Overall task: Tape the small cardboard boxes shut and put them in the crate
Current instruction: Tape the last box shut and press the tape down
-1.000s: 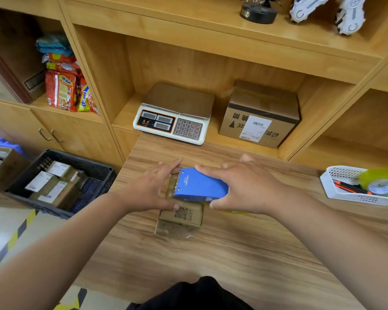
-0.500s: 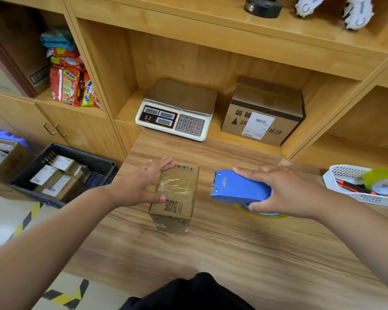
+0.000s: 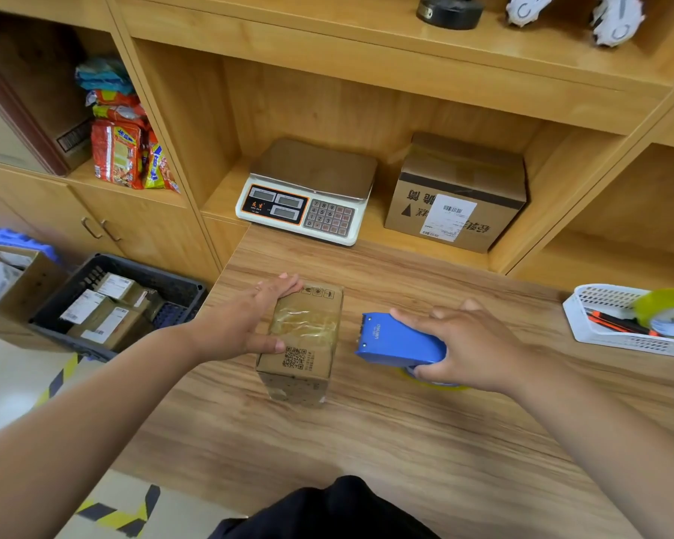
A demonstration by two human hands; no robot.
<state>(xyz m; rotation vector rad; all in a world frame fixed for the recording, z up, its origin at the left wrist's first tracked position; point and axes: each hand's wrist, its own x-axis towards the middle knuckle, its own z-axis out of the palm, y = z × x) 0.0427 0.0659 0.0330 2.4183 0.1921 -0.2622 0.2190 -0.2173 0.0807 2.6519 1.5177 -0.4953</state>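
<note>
On grained wood (image 3: 405, 441), left hand (image 3: 246, 324) lies flat against taped box (image 3: 306, 328); right hand (image 3: 471, 352) grips blue dispenser (image 3: 397, 344).

bare gap between box (image 3: 300, 344) and dispenser (image 3: 399, 340)

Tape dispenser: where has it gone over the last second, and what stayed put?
The right hand, keeping its grip on the blue tape dispenser, carried it off the top of the small box and rightward to the tabletop, apart from the box, whose taped top now shows. The left hand stayed resting on the box's left edge; box and crate did not move.
</note>
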